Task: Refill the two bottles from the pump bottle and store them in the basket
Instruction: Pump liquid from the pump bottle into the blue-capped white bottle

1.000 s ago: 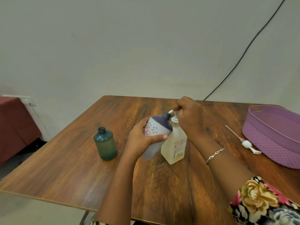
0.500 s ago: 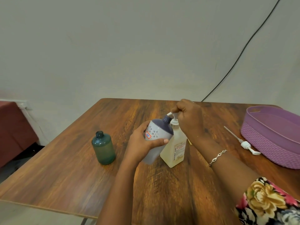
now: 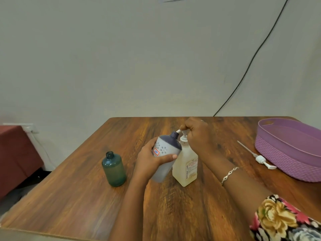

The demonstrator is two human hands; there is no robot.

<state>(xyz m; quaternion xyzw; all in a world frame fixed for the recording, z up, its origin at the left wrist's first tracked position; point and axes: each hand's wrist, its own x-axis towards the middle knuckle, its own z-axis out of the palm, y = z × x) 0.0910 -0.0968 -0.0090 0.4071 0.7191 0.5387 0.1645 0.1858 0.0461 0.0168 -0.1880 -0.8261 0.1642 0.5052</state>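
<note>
Grey bottle (image 3: 166, 145) tilted against the pump bottle (image 3: 185, 167), mid-table.
I see the left hand (image 3: 151, 160) wrapped round the smooth grey plastic; the right hand (image 3: 198, 134) grips the pump head. Pale yellowish liquid inside. The ribbed purple basket (image 3: 286, 153) stands far right.

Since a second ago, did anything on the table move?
Nothing visibly changed. The left hand still holds the white bottle tipped to the pump bottle, the right hand still grips its pump top, and the green bottle and basket stayed put.
</note>
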